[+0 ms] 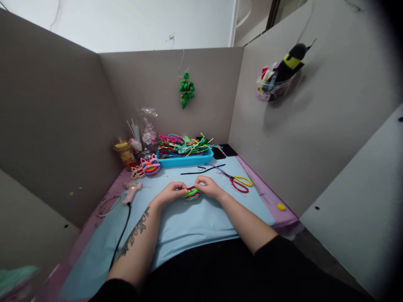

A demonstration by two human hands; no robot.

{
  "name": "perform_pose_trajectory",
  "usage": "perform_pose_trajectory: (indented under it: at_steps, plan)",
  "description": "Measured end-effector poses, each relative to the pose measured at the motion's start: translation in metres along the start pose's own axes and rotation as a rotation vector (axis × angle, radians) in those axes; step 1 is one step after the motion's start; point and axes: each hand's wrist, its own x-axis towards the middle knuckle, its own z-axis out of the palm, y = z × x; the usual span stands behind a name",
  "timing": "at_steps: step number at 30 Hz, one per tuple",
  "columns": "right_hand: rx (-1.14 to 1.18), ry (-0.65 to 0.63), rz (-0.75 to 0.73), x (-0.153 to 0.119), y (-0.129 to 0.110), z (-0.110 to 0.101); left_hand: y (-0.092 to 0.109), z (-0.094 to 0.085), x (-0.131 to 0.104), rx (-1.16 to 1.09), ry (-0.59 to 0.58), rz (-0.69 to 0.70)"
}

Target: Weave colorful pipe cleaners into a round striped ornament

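A small piece made of green, red and white fuzzy pipe cleaners (192, 195) is between my hands, just above the blue table cover (201, 218). My left hand (174, 191) is closed in a pinch at its left side. Opposite it, my right hand (208, 186) pinches the upper right side. A red strand runs across the top from one set of fingertips to the other. The fingers hide both ends of the piece, and its finer shape is too small to make out.
A blue tray (185, 161) piled with coloured pipe cleaners stands behind my hands. Scissors (239, 182) with red and yellow handles lie right, near black pipe cleaners (203, 171). On the left are a pink glue gun (132, 192), its cord, and a finished animal-face piece (150, 165).
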Motion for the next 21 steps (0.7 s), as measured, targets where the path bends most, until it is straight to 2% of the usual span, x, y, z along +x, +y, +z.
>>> perform_pose_trajectory:
  at_steps: [3,6,9,14,17,21]
  plan:
    - [0.015,0.100,0.032,-0.001,0.002,0.003,-0.007,0.003,0.006,-0.012,0.095,-0.006]
    - [-0.027,0.256,-0.053,-0.002,0.003,0.009,-0.012,0.009,0.012,-0.043,0.261,-0.031]
    - [-0.168,0.282,-0.124,-0.003,0.003,0.019,-0.013,0.014,0.015,-0.090,0.366,-0.017]
    - [-0.305,0.299,-0.097,-0.002,0.004,0.031,-0.015,0.021,0.018,-0.227,0.358,0.006]
    - [-0.274,0.310,-0.058,-0.001,0.005,0.033,-0.018,0.024,0.019,-0.291,0.372,0.027]
    - [-0.189,0.299,0.019,0.001,0.006,0.032,-0.020,0.023,0.020,-0.217,0.378,0.064]
